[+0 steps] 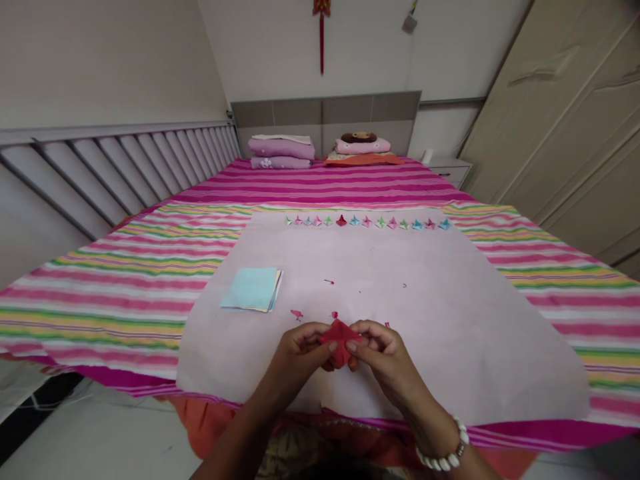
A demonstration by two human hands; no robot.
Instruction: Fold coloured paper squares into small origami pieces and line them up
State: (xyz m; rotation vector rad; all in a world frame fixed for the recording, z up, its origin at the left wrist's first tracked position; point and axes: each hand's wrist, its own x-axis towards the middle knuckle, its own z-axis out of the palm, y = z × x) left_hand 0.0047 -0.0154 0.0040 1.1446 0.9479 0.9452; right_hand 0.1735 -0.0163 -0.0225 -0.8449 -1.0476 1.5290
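Observation:
A piece of folded red paper is held up over the near part of the pale sheet. My left hand pinches its left side, thumb on the front face. On the other side my right hand grips the paper in the same way, a white bead bracelet on that wrist. Several small red marks or scraps, one of them bird-shaped, show on the sheet just beyond my hands. To the left lies a stack of square paper, light blue on top.
Several small folded paper pieces in various colours stand in a row along the sheet's far edge. The sheet lies on a striped bed cover. Folded bedding sits by the headboard; a railing runs along the left.

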